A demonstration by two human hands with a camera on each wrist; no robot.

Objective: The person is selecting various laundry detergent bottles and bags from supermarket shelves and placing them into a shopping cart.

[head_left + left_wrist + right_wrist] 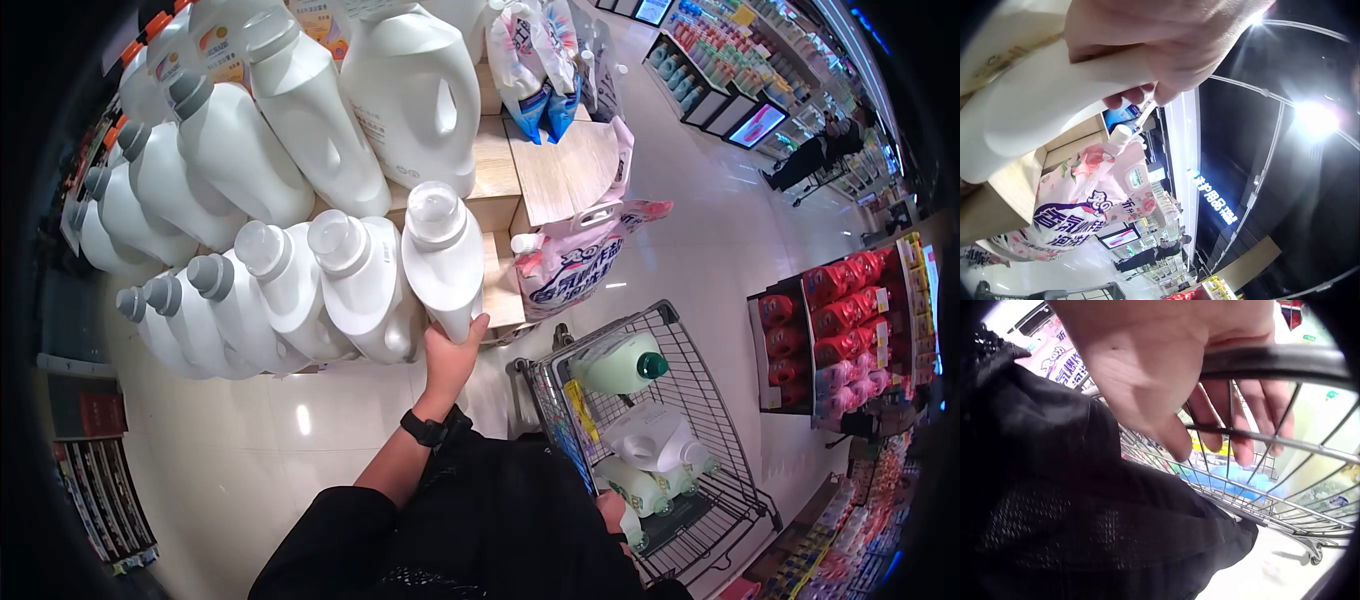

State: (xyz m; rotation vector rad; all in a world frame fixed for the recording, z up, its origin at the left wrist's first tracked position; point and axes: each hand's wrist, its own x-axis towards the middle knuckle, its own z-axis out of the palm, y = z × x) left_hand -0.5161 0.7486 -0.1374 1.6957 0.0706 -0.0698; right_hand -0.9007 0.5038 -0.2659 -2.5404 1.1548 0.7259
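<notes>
My left hand (455, 357) grips the handle of a white detergent bottle (437, 243) with a clear cap, at the right end of the front row on the shelf. Close up in the left wrist view, the fingers of that hand (1154, 47) curl round the white handle (1094, 78). Lower right, my right hand (612, 512) rests on the side of a wire shopping cart (700, 385). Its loosely extended fingers (1241, 419) hang over the dark rim (1279, 362), inside the basket. In the cart lie a white jug (650, 437) and several pale green bottles (632, 487).
More white bottles (275, 270) stand in rows on the wooden shelf, larger jugs (415, 95) behind. Pink detergent bags (580, 260) sit at its right corner. A green-capped bottle (615, 365) is in the cart's far end. A person (820, 150) stands in the distant aisle.
</notes>
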